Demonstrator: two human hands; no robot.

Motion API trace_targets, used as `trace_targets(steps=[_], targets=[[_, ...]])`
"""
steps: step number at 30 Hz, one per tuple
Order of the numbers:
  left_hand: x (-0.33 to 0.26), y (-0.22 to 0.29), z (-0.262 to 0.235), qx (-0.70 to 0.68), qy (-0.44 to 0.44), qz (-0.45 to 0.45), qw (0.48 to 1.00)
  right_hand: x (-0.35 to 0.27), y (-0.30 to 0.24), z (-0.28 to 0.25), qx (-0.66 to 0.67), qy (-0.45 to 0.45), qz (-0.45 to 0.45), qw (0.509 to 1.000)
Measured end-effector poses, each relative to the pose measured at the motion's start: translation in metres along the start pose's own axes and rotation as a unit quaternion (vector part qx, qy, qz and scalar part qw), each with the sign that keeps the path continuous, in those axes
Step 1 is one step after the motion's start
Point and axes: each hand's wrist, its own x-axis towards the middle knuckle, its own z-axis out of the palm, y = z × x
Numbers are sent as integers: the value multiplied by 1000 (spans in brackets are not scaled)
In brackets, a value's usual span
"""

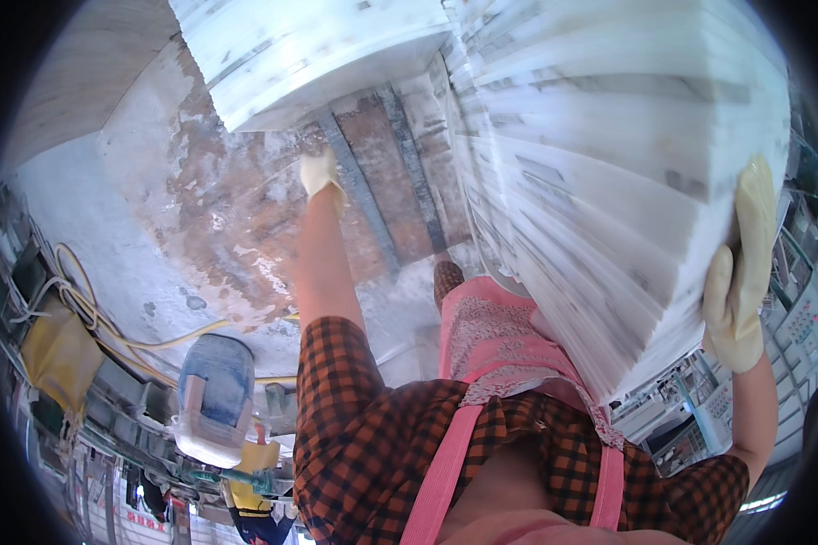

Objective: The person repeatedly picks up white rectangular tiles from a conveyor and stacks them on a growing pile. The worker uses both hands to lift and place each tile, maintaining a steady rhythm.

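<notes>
A tall white block with grey streaks [600, 182], made of what look like stacked slabs or boards, rises close on my right. My right hand [741, 272], in a cream rubber glove, lies against its outer side with the fingers stretched out and thumb apart. My left hand [319, 173], gloved the same way, reaches far forward and low, below the near edge of a second white streaked block [327, 54]. Its fingers are foreshortened and blurred, so their shape is unclear. Two grey metal strips [359, 186] run along the floor beside it.
The floor [218, 200] is worn, with reddish-brown and whitish patches. At left lie a yellow hose [86, 300] and a yellow cloth or bag [61, 354]. A blue-and-white chair [214, 400] stands behind on the left. Another person [254, 490] in yellow is farther back.
</notes>
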Motion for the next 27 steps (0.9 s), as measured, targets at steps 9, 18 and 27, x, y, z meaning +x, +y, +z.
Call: trace_targets(steps=[9,18,27], targets=[[-103,101,-91,-357,1,-45,933,-6,-12,0,67,31,-10,997],[-69,167,-105,-373,67,58,923,9,-11,5,69,118,-85,987],[-83,163,-116,-334,26,94,937,-1,-13,-4,97,33,3,995]])
